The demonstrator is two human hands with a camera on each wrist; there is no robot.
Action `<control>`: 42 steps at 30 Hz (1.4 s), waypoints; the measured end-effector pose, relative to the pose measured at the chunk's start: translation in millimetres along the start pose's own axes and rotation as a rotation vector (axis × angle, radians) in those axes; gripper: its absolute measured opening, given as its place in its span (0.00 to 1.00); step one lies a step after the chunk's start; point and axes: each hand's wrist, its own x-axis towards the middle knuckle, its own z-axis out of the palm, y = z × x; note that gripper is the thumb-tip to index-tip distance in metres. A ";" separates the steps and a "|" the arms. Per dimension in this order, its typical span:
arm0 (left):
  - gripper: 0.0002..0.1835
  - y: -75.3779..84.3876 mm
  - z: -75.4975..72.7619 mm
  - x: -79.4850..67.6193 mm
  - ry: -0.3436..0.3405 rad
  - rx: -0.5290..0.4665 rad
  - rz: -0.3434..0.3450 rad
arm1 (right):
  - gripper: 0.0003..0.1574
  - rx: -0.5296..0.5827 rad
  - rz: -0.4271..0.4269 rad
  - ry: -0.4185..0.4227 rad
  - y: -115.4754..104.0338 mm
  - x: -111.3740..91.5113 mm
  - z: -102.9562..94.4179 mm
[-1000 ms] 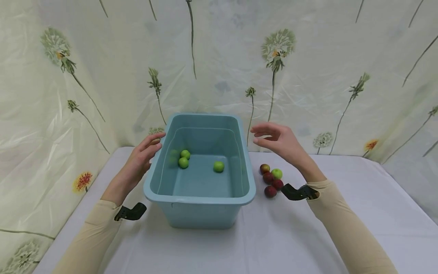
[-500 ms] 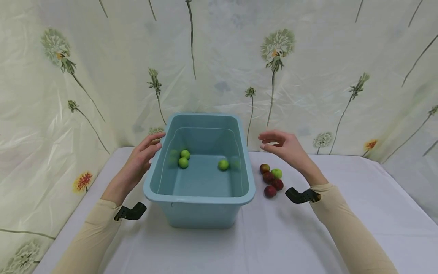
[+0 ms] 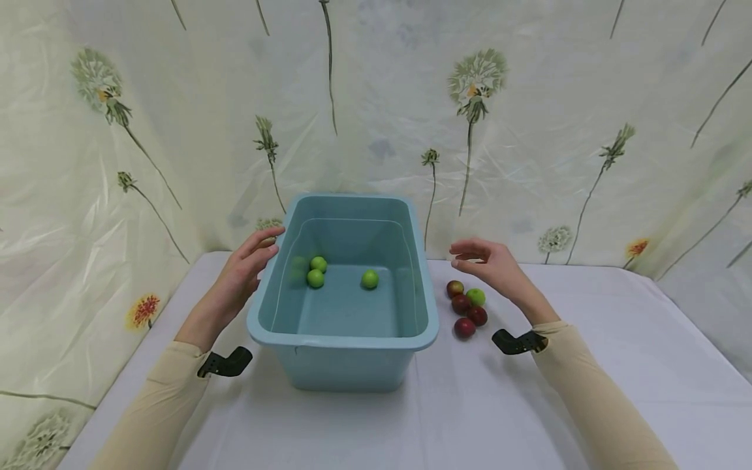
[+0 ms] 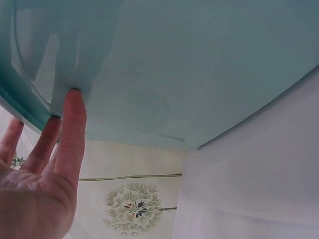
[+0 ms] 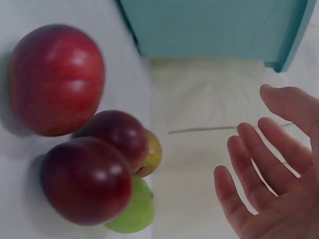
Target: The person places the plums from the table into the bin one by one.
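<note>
A blue plastic tub (image 3: 346, 365) stands in the middle, with three small round green fruits inside: two (image 3: 316, 271) together at the left and one (image 3: 369, 279) nearer the centre. Against the tub's outer left side my left hand (image 3: 237, 277) rests its fingertips; the left wrist view shows these fingers (image 4: 74, 119) extended under the rim. My right hand (image 3: 490, 267) hovers over the right of the table, fingers loosely bent, holding nothing. Below it lies a cluster of plum-like fruits: several dark red ones (image 3: 464, 328) and a green one (image 3: 476, 297).
A white cloth covers the table (image 3: 617, 339). Behind it and on both sides hangs a sheet printed with dandelions (image 3: 477, 85). In the right wrist view, the tub's side wall (image 5: 209, 30) is close to the fruit cluster.
My right hand has drawn away from the tub, moving right and down toward the fruit cluster. The lone green fruit in the tub rolled right, then back left. My left hand stays put.
</note>
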 end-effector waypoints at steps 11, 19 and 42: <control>0.28 0.1 -0.6 1.5 -0.005 -0.008 0.002 | 0.26 -0.014 0.111 -0.062 22.7 -3.3 5.2; 0.29 0.4 -0.1 1.0 -0.012 -0.010 0.005 | 0.30 -0.078 0.136 -0.110 39.1 -6.6 10.3; 0.29 -1.7 -0.6 -0.2 -0.003 -0.017 0.004 | 0.26 -0.125 0.172 -0.195 44.3 -11.9 15.2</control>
